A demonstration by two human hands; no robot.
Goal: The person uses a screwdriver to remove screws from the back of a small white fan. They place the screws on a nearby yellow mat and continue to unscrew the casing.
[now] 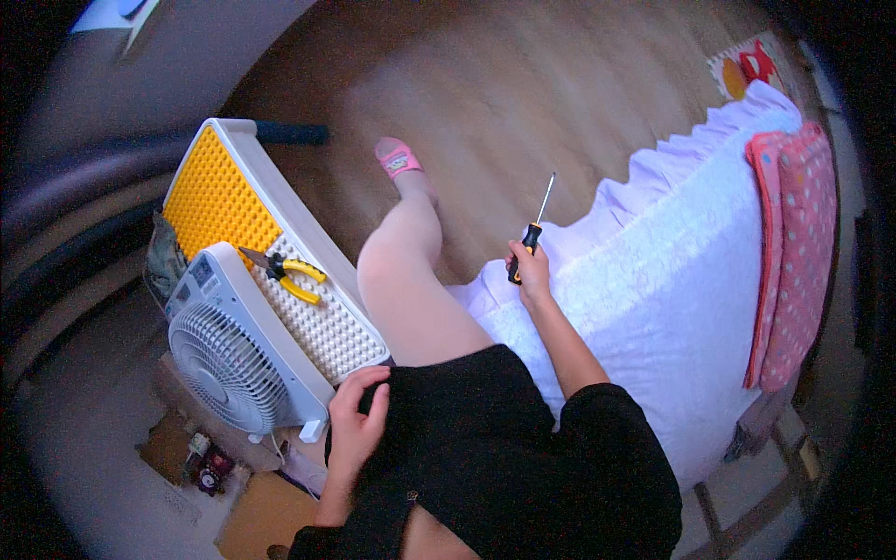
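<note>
Screwdriver in right hand, by the ruffled edge of the white bed cover; fingers wrap closed round the black-and-yellow handle. Left hand half-curled at the black clothing, nothing visibly held. Best handling, my judgement: grip the handle firmly, keep the bare shank clear of leg and cover. Tip points away from the person, slightly right; long axis follows, handle nearer. Vertical tilt: can't tell.

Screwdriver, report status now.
Right grip closed on screwdriver, shaft pointing away. Left grip open, empty, near black clothing. Shaft touching nothing visible; pliers lie beside box fan.
</note>
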